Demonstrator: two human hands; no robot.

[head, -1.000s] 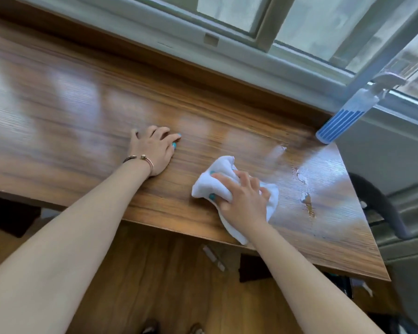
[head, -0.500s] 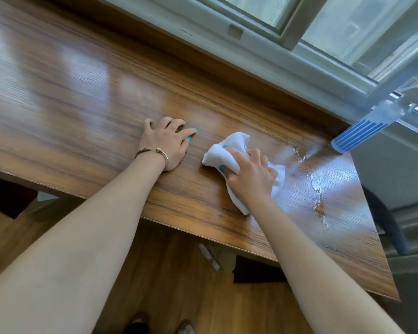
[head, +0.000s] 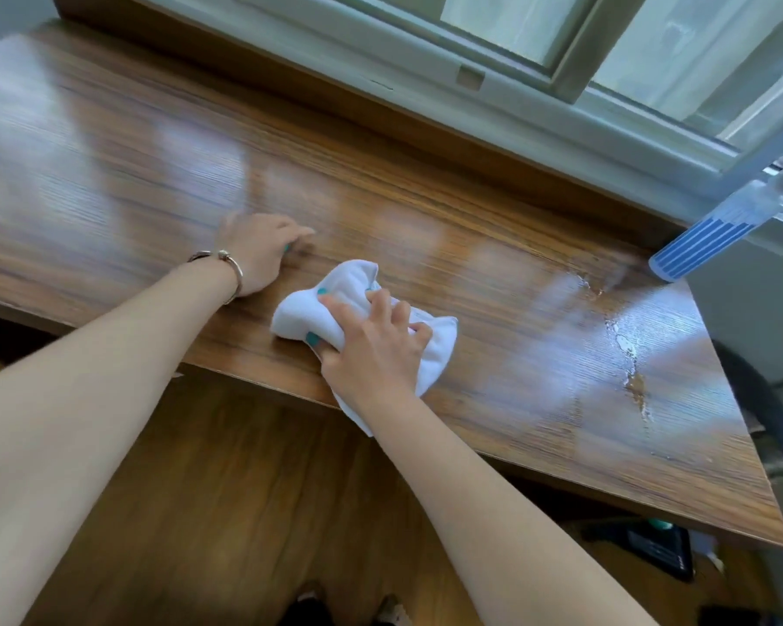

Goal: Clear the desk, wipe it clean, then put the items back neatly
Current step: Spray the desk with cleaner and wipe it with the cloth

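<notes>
Right hand [head: 371,350], grip closed: fingers and thumb curl over a bunched white cloth [head: 358,309], pressing it flat onto the tabletop [head: 516,318] close to the near edge. Soft, terry-like fabric bulges in rounded folds ahead of the knuckles, and one corner trails off the edge beneath the wrist. Left hand [head: 258,253] rests on the wood just to the left of the cloth, holding nothing; motion blur obscures how its fingers lie, so I cannot tell how far its grip is open. A thin metal bangle [head: 227,264] circles that wrist.

Tabletop: glossy wood-grain veneer with fine parallel streaks, reflecting pale window light in broad patches. Toward the right end, a ragged trail of chipped or wet marks [head: 629,368] breaks the smooth finish. A translucent spray bottle [head: 697,246] with blue vertical stripes stands at the far right corner against the pale window frame [head: 471,79]. Plank flooring [head: 245,512] of similar brown tone shows below the near edge.
</notes>
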